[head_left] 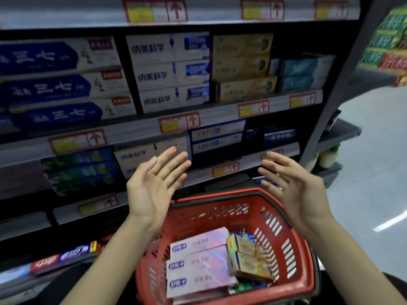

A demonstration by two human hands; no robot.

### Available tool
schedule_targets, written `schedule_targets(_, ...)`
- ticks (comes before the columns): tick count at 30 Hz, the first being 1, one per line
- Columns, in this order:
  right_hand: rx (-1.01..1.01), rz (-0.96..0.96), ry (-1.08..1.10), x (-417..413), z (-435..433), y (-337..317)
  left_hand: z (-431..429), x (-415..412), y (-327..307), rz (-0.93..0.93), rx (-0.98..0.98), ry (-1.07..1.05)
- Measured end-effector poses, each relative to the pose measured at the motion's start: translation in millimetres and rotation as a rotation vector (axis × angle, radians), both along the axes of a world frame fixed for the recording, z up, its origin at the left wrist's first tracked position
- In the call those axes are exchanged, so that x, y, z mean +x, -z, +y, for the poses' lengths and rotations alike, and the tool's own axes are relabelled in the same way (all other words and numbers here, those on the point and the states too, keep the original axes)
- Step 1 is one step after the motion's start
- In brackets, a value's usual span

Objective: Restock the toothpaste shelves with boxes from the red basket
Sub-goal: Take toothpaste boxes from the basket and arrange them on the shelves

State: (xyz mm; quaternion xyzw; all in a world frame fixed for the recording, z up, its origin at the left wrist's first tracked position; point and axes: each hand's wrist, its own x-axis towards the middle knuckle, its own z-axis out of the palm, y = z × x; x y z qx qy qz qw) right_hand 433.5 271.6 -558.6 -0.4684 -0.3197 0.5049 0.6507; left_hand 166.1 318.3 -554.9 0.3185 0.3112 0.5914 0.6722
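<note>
open shelf gap (220,158) beside white boxes (141,155), upper shelf (136,129) packed full

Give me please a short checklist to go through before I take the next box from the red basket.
1. Left hand free: ok, open, holding nothing.
2. Right hand free: ok, open, holding nothing.
3. Red basket has stock: ok, white boxes and gold boxes lie inside.
4. Matching place for gold boxes: ok, a gold stack stands on the upper shelf.
5. Matching place for white boxes: cannot tell, none in view.
</note>
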Motion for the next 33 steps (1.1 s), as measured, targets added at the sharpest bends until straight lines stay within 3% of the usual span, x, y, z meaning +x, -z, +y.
schedule_targets(22, -0.043, -0.071, -0.053, 7.4, -7.2, 15.0, 0.0, 28.5, 41.9, 0.284, -0.03, 0.194)
schedule_targets(24, -0.044, -0.061, -0.045, 9.8, -7.1, 15.0, 3.0, 39.9, 54.7, 0.4, -0.082, 0.24)
schedule_targets(29, -0.051, -0.046, -0.045, 13.2, -8.2, 16.1, 0.8, 75.8, 106.3, 0.898, -0.32, 0.44)
schedule_targets(33, -0.087, -0.037, -0.021, 16.8, -8.6, 18.9, -4.7, 101.6, 157.4, 1.115, -0.233, 0.478)
